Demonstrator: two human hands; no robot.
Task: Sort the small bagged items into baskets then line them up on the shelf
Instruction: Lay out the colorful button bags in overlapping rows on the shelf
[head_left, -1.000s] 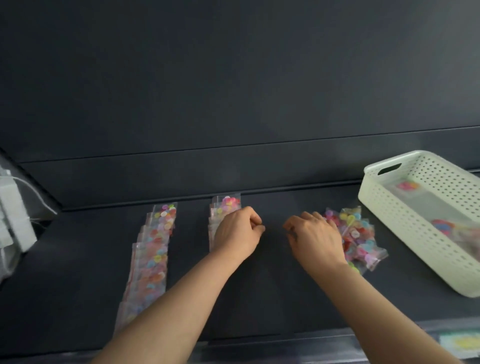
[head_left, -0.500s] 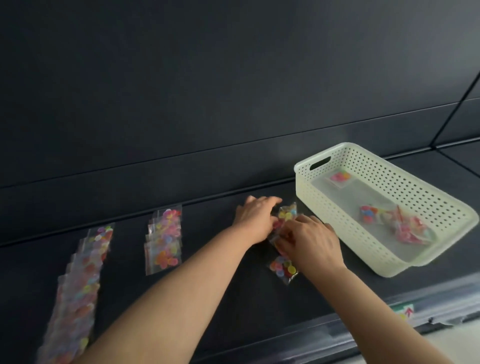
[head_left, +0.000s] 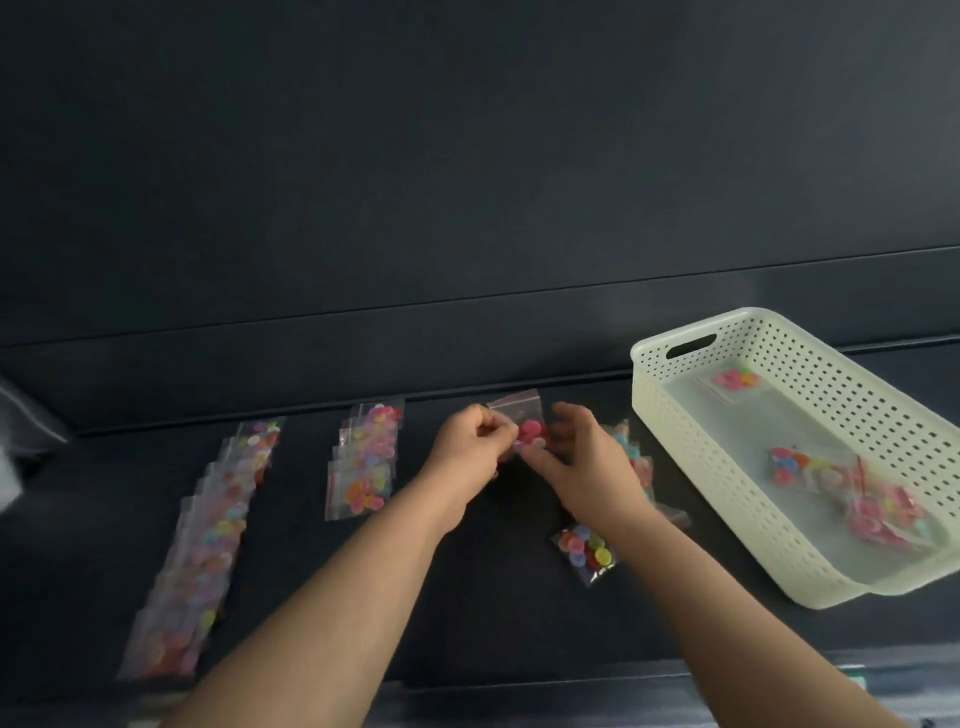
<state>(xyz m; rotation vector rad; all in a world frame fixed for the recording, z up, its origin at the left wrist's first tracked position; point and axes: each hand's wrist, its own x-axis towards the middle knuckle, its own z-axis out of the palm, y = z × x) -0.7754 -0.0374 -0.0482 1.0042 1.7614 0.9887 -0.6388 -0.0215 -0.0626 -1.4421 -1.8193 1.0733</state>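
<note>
Clear bag (head_left: 521, 413) between hands (head_left: 467, 449) (head_left: 589, 465), shelf (head_left: 483, 613) rear

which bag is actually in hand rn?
The pink-button bag, pinched between the left hand and right hand. The others lie in the long row, the short row, the loose pile by the right wrist, or the white basket.

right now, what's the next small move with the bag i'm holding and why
Probably lay the bag, pinched by left hand and right hand, flat on the shelf below, starting a third row: a long row and short row lie left of it, loose bags wait right.
</note>
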